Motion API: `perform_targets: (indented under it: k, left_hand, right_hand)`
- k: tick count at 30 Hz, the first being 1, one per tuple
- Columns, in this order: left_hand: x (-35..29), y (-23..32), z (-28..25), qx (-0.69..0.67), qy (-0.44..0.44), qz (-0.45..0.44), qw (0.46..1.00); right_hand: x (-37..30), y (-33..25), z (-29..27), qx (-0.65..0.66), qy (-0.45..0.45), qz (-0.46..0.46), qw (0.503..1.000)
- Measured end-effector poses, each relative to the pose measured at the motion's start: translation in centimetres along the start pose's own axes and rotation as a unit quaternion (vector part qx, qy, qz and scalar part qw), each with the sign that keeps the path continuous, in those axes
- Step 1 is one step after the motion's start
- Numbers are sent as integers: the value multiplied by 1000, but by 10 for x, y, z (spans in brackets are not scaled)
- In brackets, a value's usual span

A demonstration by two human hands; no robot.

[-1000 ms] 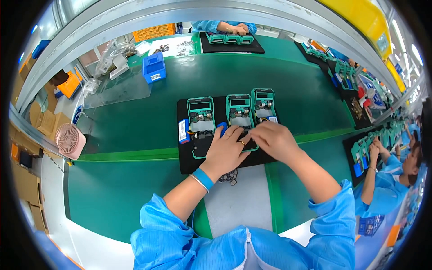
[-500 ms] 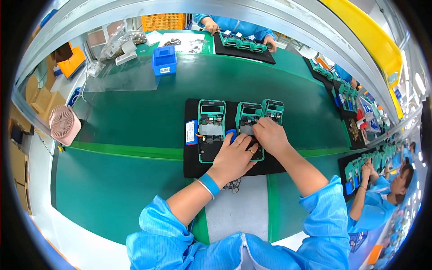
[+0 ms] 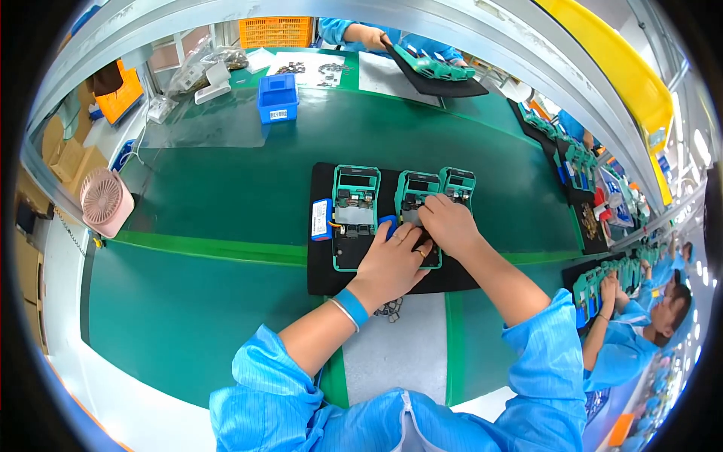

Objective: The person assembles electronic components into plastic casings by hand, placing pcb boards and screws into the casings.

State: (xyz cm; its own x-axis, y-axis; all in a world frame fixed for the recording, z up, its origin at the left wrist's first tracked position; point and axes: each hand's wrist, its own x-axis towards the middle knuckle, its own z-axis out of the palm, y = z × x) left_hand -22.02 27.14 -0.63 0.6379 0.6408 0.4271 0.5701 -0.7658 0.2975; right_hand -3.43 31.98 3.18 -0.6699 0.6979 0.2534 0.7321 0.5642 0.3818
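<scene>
Three teal device housings with exposed circuit parts stand in a row on a black mat [image 3: 322, 275]: a left one [image 3: 356, 181], a middle one [image 3: 418, 183] and a right one [image 3: 458, 181]. My left hand [image 3: 392, 262] grips the lower part of the middle housing, its fingers bent across it. Over the middle housing's right side, my right hand [image 3: 449, 226] has its fingers drawn together, fingertips down on the inner parts; what they pinch is hidden. A blue battery pack [image 3: 321, 219] with a white label lies beside the left housing, a wire running inside.
Small metal parts [image 3: 390, 309] lie by the mat's near edge on a grey sheet [image 3: 395, 350]. A blue bin [image 3: 278, 99] stands farther off, a pink fan [image 3: 106, 202] at the left. Across the bench, a co-worker's hand [image 3: 374, 38] holds a tilted black mat with housings [image 3: 429, 66].
My right hand has shifted slightly left over the middle housing. My left hand stays in place. The co-worker opposite has lifted and tilted their mat of housings.
</scene>
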Motion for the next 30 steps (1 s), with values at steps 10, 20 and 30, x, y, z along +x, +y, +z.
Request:
perform_targets:
  k: [10,20,30]
  left_hand:
    - [0,2,0,11,9,8,1000]
    - [-2,-9,-7,16,30,15,999]
    - [-7,-13,-14,20,18,8,1000]
  right_hand:
    - [6,-3,-8,-24,-59,97,993]
    - [-68,-83,-60,338,94,162,922]
    - [-105,-150,-48,354,51,222,907]
